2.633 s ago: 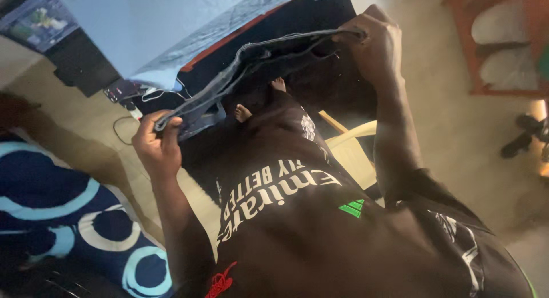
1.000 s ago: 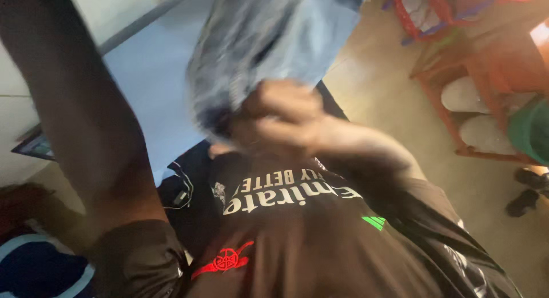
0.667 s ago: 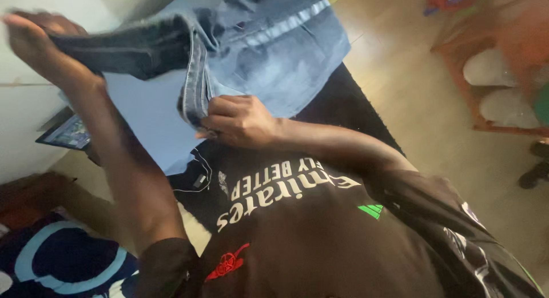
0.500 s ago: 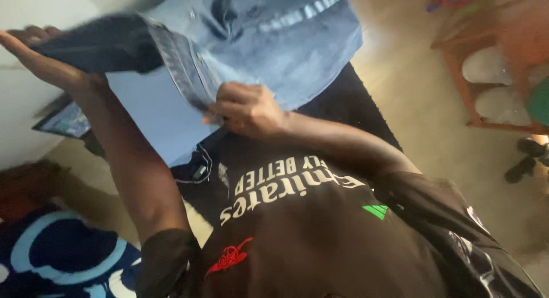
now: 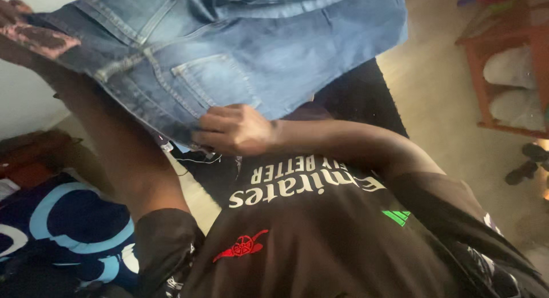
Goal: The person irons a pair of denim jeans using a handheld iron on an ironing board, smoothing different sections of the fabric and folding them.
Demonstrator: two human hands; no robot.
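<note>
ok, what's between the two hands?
Head view: blue jeans span the stretch from the left hand to the right hand, a back pocket showing between. The right hand grips the denim.

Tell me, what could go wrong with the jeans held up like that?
The jeans are held only at the waist edge: the right hand pinches one spot and the left hand grips another at the far side. If either grip slips, they could drop onto the floor. The jeans also hide much of the view ahead, so the person might bump the red rack nearby.
</note>
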